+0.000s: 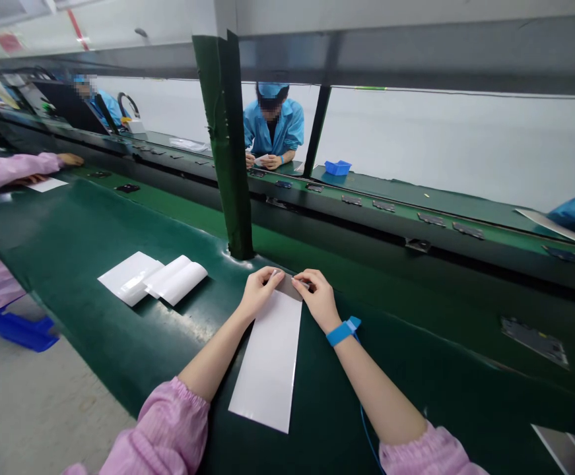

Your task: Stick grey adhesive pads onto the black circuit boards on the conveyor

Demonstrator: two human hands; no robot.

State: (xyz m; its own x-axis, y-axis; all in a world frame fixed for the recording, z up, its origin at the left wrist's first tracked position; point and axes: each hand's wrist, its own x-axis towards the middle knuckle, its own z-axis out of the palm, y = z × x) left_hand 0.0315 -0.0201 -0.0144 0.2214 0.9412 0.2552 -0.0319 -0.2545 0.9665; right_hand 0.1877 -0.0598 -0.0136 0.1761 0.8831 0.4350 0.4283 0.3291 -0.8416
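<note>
A long white sheet (271, 359) lies flat on the green work surface (94, 231) in front of me. My left hand (257, 290) pinches the sheet's far left corner with curled fingers. My right hand (317, 297), with a blue wrist strap (342, 331) behind it, pinches the far right corner, where a small grey flap (287, 286) shows between the two hands. Both of my sleeves are pink.
Two curled white sheets (153, 277) lie to the left. A green-wrapped post (228, 145) stands just beyond my hands. Small dark parts (430, 219) ride the conveyor behind it. A person in blue (273, 125) works opposite; a pink-sleeved arm (14, 168) reaches in at the left. A blue bin (337, 167) sits far back.
</note>
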